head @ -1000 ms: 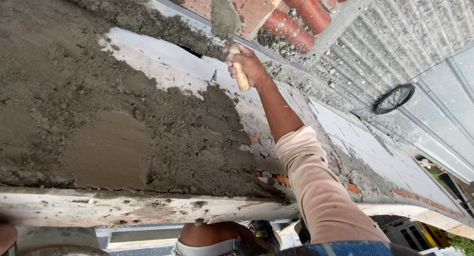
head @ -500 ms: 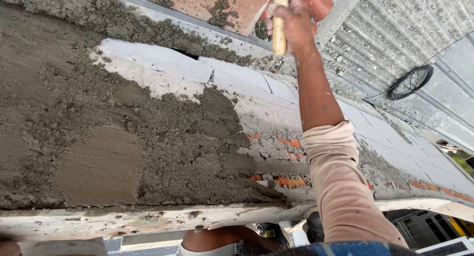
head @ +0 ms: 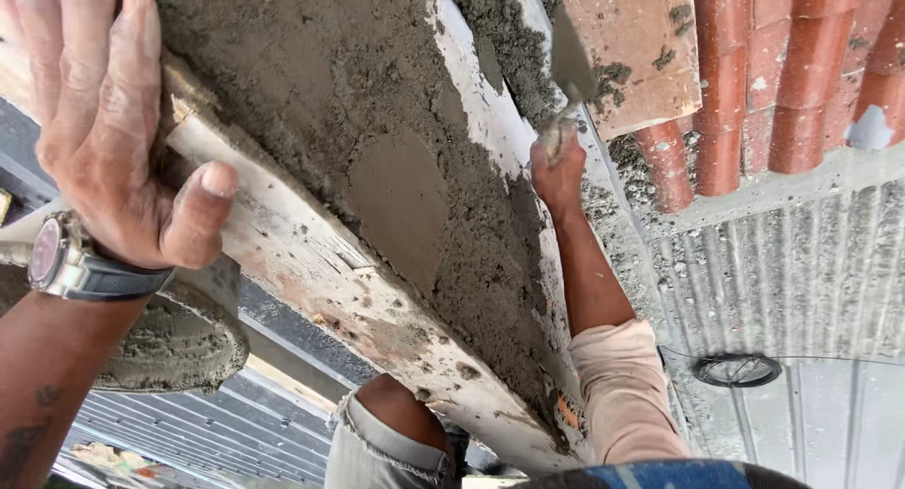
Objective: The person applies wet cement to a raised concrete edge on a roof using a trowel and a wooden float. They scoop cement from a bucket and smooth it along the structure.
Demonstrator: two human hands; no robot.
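left hand newly gripping board edge, right hand lowered

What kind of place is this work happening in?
Probably an outdoor building site at roof level: wet mortar covers a wall top, red roof tiles lie beside it, and the right hand holds a trowel.
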